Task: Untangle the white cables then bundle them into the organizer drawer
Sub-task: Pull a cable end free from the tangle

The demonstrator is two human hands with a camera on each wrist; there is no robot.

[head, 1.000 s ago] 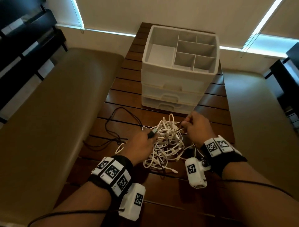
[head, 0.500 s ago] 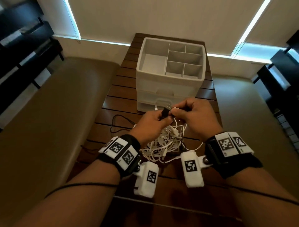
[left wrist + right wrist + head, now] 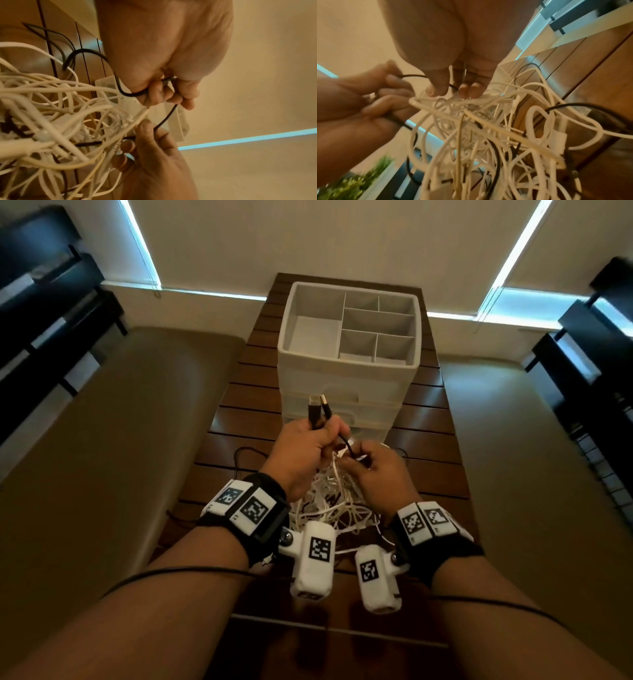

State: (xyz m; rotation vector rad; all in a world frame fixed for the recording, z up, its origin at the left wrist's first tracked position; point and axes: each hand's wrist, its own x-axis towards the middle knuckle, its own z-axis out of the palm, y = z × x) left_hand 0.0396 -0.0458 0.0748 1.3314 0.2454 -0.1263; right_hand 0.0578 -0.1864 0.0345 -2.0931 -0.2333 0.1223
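A tangle of white cables (image 3: 330,501) hangs and lies between my wrists above the slatted wooden table (image 3: 239,405). Mixed into it is a black cable (image 3: 346,445). My left hand (image 3: 306,446) grips the black cable's two plug ends (image 3: 318,409), which stick up out of the fist. My right hand (image 3: 368,470) pinches the same black cable (image 3: 164,119) just below, against the top strands of the white tangle (image 3: 488,128). The white organizer (image 3: 349,364) stands behind the hands, its top tray divided into empty compartments and its drawers (image 3: 363,409) closed.
Loops of black cable (image 3: 239,457) trail over the table to the left of the tangle. Tan padded benches (image 3: 120,457) flank the table on both sides. Dark shelving (image 3: 51,302) stands at the far left and far right. A green plant (image 3: 351,182) shows in the right wrist view.
Both hands have risen off the table with the black cable. The left hand now holds both plug ends upright, and the right hand has slid down the cable; part of the white tangle lifted.
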